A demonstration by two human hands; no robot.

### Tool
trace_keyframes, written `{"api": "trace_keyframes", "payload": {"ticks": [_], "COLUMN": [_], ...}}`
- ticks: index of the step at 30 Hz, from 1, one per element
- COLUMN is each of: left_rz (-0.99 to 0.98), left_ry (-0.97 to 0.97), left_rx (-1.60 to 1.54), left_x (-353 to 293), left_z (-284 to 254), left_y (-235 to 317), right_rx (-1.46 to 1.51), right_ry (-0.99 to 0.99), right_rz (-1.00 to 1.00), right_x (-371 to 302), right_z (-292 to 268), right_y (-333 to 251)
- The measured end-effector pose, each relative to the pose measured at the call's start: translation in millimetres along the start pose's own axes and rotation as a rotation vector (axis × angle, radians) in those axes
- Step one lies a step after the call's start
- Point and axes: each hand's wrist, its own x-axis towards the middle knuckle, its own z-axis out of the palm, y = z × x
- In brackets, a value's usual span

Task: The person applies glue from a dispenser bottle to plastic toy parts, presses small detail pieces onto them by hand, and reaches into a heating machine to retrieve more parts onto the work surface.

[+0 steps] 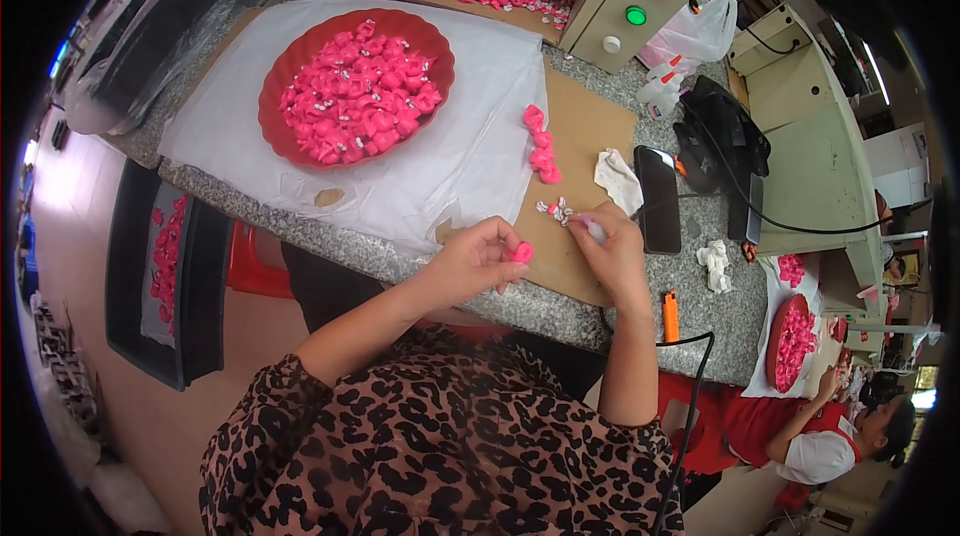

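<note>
Left hand (478,258) pinches 1 pink plastic piece (522,253) at fingertips, just left of right hand (612,248); right hand closed on white pen-like tool (590,227), probably; tip points left toward small white parts (556,208).

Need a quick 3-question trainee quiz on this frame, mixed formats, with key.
1. True or false: the left hand pinches a small pink piece at its fingertips.
2. Where does the loose row of pink pieces lie? A) in the red tray B) on the cardboard sheet C) on the phone
3. Fill in: the orange lighter lies on the granite counter to the ___ of the right hand.

Key: 1 true; 2 B; 3 right
</note>
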Motion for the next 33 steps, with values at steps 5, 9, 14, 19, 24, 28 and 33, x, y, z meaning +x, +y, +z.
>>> {"api": "trace_keyframes", "payload": {"ticks": [5, 9, 14, 19, 24, 28, 33], "left_rz": [0.003, 0.003, -0.013, -0.028, -0.015, -0.035, 0.005], "left_ry": [-0.001, 0.037, 0.014, -0.002, -0.008, 0.055, 0.115], "left_rx": [-0.020, -0.019, -0.021, -0.004, -0.032, -0.033, 0.078], "left_x": [2, 2, 2, 1, 1, 1, 1], "left_z": [-2, 0, 0, -2, -2, -1, 4], "left_y": [-1, 0, 1, -1, 1, 2, 0], "right_rx": [-0.107, -0.135, -0.021, 0.005, -0.019, 0.667, 1.118], "right_ry": [-0.042, -0.072, -0.133, -0.119, -0.113, -0.009, 0.137], "right_rz": [0.053, 0.071, 0.190, 0.147, 0.244, 0.536, 0.586], "right_x": [4, 5, 5, 7, 4, -17, -43], "right_z": [1, 0, 1, 4, 3, 15, 39], "right_y": [-3, -3, 0, 7, -10, -19, -45]}}
